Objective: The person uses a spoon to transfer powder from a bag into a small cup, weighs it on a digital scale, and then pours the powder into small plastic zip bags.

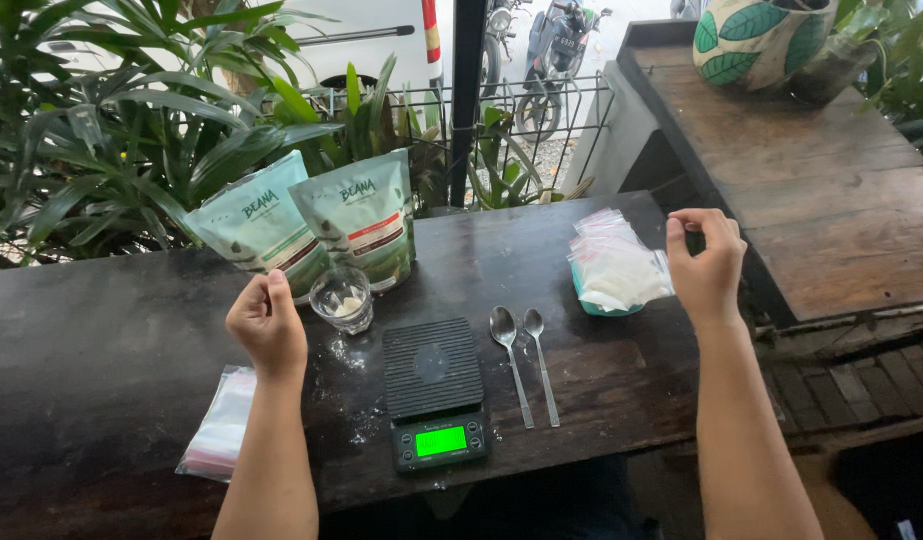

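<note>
At a dark table (pixel 101 340), the left hand (pixel 268 322) hovers curled and empty beside a glass (pixel 342 298), while the right hand's (pixel 705 262) fingers pinch a bag (pixel 615 265) of white powder near two spoons (pixel 524 362).

Soft daylight comes in from the street behind the plants (pixel 131 130), bright and nearly washed out up there. The dark table (pixel 101 340) sits dimmer, a dull sheen on its wood and only faint shadows. The scale's green screen (pixel 440 441) glows sharply. Focus is crisp at centre; the lower corners fall into murky shade, with lines bowing slightly at the edges.
</note>
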